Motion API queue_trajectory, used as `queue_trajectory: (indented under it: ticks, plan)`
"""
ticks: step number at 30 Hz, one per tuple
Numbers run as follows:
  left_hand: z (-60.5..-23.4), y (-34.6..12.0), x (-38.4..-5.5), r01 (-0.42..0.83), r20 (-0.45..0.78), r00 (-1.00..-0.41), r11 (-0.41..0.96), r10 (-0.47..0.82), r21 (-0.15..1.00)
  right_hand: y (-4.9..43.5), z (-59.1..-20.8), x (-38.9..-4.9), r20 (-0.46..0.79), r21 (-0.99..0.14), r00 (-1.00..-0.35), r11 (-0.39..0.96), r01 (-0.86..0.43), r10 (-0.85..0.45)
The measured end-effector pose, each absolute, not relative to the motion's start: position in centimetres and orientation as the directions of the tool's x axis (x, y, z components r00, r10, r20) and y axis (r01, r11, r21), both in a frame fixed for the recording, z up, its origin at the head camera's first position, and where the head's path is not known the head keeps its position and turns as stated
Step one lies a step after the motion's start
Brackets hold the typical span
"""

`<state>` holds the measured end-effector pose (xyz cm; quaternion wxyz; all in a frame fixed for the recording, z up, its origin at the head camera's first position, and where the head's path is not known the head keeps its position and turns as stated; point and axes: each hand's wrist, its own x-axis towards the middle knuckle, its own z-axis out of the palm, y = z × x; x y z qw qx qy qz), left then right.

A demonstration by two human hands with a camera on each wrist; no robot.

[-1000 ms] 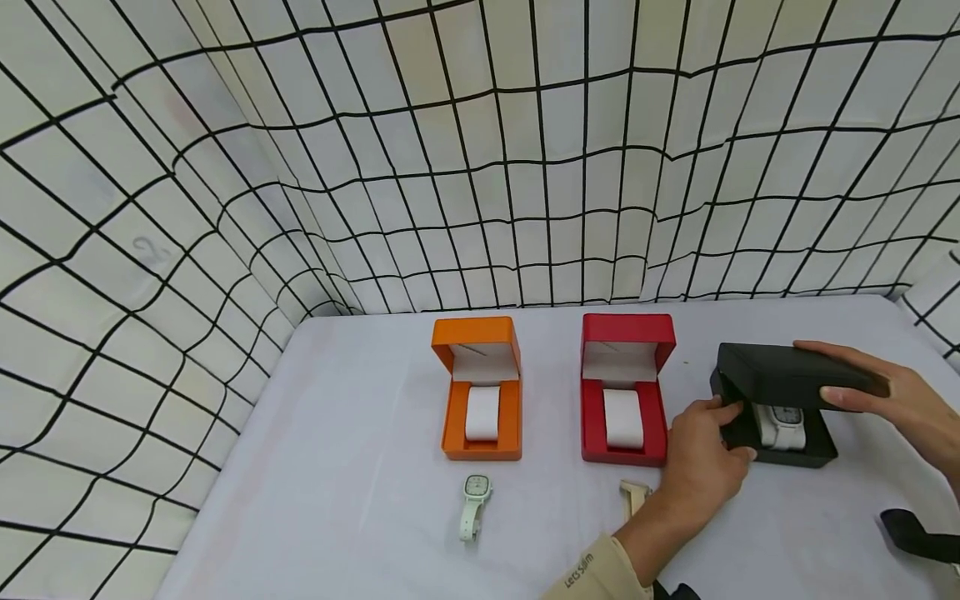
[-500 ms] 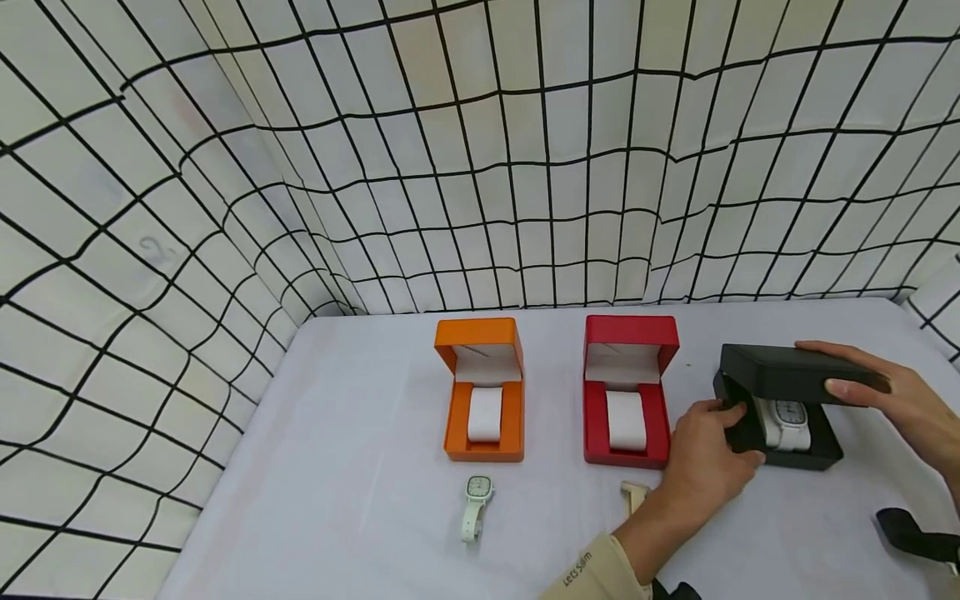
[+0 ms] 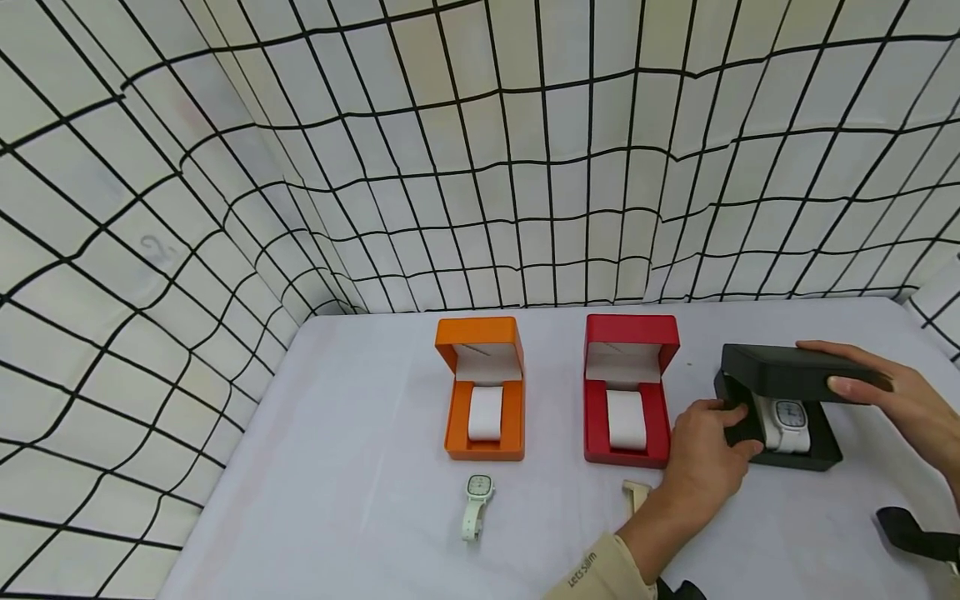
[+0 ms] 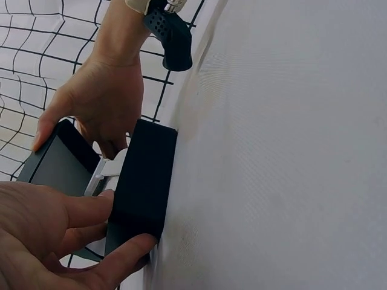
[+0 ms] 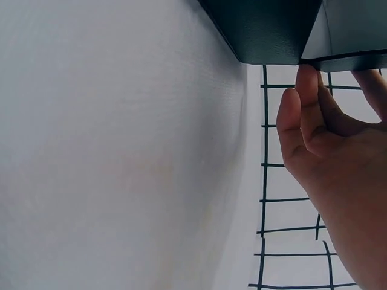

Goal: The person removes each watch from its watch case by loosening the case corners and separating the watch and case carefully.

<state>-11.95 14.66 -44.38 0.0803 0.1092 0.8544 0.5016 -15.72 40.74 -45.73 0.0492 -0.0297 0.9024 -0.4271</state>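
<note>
hands (image 3: pixel 705 460) hold black box (image 3: pixel 822 440) | lid (image 3: pixel 813 372) ajar | white watch (image 3: pixel 791 423) inside

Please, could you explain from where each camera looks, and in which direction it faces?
Head: worn on the head, faces forward and down at the white table, orange box, red box and black box; left hand, right hand and left sleeve show.
Left wrist: worn there, looks past the left hand, which is near, to the black box; the right hand shows beyond. The table fills the picture's right.
Right wrist: worn there, looks along the right hand to the black box's corner; the table fills the left.
Shared: both wrist views show the black box and right hand.
</note>
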Motion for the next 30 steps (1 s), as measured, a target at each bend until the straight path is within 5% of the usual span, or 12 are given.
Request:
queue_trajectory:
  ticks: [7, 12, 19, 30]
  plan:
    - [-44.5, 14.6, -11.9, 0.116, -0.019, -0.966, 0.494, 0.259, 0.861, 40.5, -45.4, -16.2, -0.086, -0.750, -0.992, 0.661, 0.004, -0.092]
    - [-44.4, 14.5, -11.9, 0.126, -0.009, -0.965, 0.493, 0.262, 0.861, 40.3, -45.7, -16.1, 0.015, -0.776, -0.995, 0.627, -0.072, -0.097]
    - [-44.4, 14.6, -11.7, 0.121, -0.016, -0.964, 0.492, 0.266, 0.862, 39.1, -45.6, -15.4, 0.236, -0.887, -0.964, 0.379, -0.265, -0.121]
    - [-44.3, 14.6, -11.9, 0.122, -0.012, -0.964, 0.481, 0.267, 0.868, 38.2, -44.1, -15.8, 0.323, -0.929, -0.940, 0.157, -0.336, -0.108]
